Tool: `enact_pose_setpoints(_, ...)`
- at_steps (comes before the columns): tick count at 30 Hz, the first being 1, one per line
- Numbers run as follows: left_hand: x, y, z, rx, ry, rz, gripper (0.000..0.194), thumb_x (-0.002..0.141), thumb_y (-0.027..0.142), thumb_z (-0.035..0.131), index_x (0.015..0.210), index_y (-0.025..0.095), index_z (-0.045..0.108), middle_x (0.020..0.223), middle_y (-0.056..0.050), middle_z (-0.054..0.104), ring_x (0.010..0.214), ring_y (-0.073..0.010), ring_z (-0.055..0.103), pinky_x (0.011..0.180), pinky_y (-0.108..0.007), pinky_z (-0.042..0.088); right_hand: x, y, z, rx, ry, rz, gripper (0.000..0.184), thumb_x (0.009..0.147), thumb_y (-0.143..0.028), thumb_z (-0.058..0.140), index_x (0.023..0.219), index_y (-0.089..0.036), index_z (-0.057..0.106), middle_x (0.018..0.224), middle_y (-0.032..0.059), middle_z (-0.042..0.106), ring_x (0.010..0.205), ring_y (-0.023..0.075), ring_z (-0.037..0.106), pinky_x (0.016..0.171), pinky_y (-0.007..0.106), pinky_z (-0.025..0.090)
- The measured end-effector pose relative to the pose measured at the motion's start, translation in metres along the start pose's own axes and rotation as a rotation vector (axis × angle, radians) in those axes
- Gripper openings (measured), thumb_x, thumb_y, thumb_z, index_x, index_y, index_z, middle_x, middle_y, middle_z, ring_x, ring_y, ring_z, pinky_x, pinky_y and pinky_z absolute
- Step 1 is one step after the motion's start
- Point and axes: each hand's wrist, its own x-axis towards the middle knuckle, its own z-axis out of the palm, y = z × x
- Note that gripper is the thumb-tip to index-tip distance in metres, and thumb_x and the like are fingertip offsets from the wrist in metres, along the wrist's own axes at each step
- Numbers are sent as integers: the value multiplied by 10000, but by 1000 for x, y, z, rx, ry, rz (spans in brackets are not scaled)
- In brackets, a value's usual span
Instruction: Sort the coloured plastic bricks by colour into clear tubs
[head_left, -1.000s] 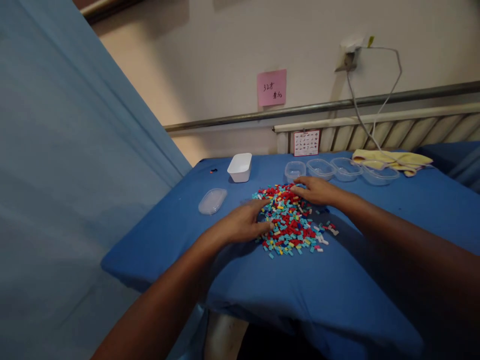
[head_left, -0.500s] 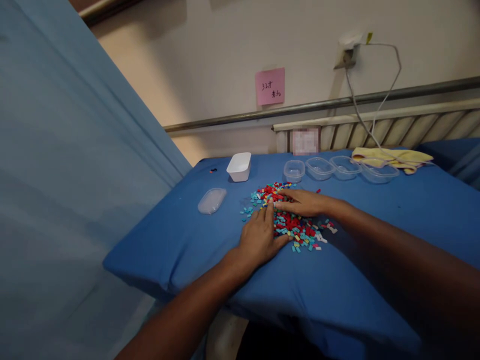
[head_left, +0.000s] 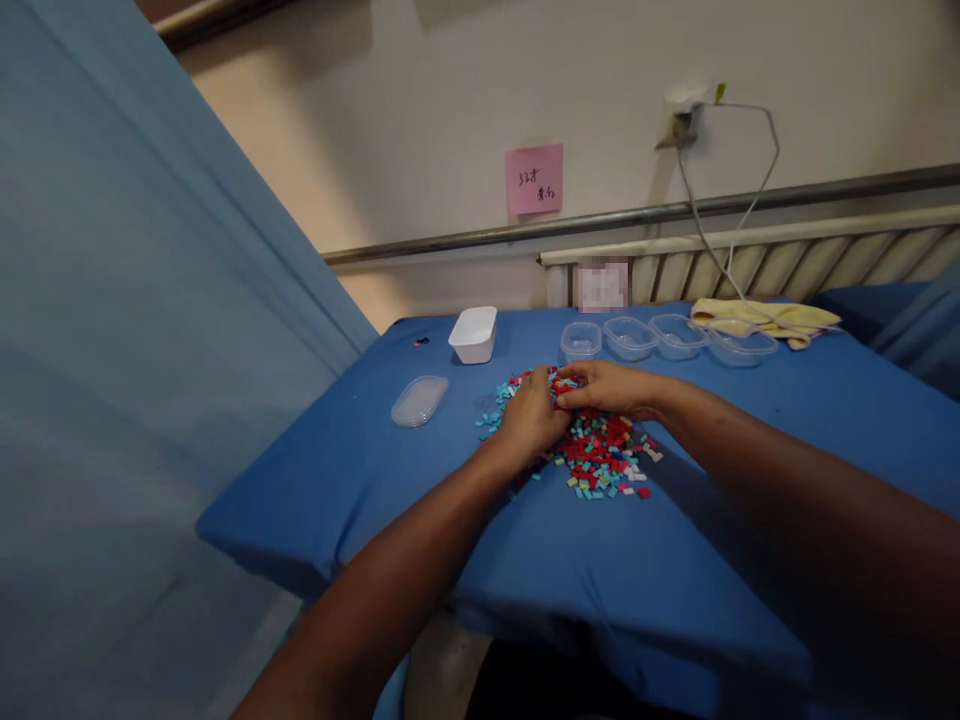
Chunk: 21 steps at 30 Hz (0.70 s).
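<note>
A loose heap of small toy bricks [head_left: 600, 450], mostly red and turquoise with some white, yellow and blue ones, lies on the blue-covered table. My left hand [head_left: 534, 415] rests over the left part of the heap, fingers pointing away from me and somewhat bent, the thumb apart. From the right, my right hand [head_left: 609, 387] reaches onto the far part of the heap, its thumb and fingers apart. The fingertips of both hands come close together among the bricks. Neither hand visibly holds a brick; the bricks under the palms are hidden.
Behind the heap stand a white tub [head_left: 474, 338] and several clear plastic containers [head_left: 581, 343] in a row. A clear lid [head_left: 420, 401] lies to the left. A yellow cloth [head_left: 772, 318] is at the back right, with a white cable [head_left: 705, 225] hanging above the table [head_left: 315, 470].
My left hand has moved away from me and its fingers have bent more, uncovering bricks at the near side. My right hand has shifted slightly, its fingers more curved. The view has turned slightly.
</note>
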Motion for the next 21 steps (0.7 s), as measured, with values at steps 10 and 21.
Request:
enact_pose_setpoints(10,20,-6,-29,-231,14,-50,882,906,353,773,1666,56,437,1467,-239,696,1222,-336,737,1004,-424,614,-13,-25,-12,38,28,-13,657,977,-383,734,1603,-230,609,1369,149,797,1172,336,794,1005,504,692)
enact_pose_setpoints(21,-1,-22,-37,-169,-184,226,710,881,470,837,1500,163,673,1454,-145,741,1285,-358,714,1142,-496,555,-53,-3,-42,-342,-97,-148,795,966,-526,745,1690,-258,554,1704,101,592,1558,402,563,1320,594,439)
